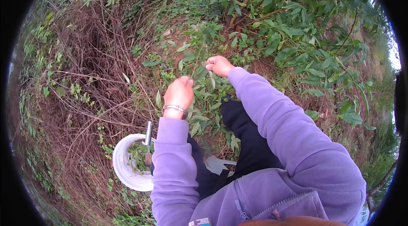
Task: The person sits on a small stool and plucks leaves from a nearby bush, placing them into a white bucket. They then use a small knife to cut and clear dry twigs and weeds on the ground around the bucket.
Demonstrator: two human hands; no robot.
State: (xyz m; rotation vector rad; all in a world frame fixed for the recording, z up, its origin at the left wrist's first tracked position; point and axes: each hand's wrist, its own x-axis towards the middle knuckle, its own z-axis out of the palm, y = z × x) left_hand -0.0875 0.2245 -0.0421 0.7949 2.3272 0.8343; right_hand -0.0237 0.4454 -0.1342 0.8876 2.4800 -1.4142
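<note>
My left hand (180,93), with a silver bracelet at the wrist, is closed around a thin plant stem (196,58) that runs up and away from the fingers. Its fingertips are partly hidden behind the back of the hand. To the right and slightly farther out, my right hand (219,66) has its thumb and fingers pinched together on a narrow green leaf (212,80) that hangs below them. Leafy stems (200,98) with long, pointed leaves spread over the ground beneath both hands and between my knees.
A white plastic bucket (119,164) stands left of my left forearm, holding green leaves (136,156) and a metal-handled tool (149,133). Dry, tangled brush (92,50) covers the left side. A leafy shrub (296,31) reaches in from the upper right.
</note>
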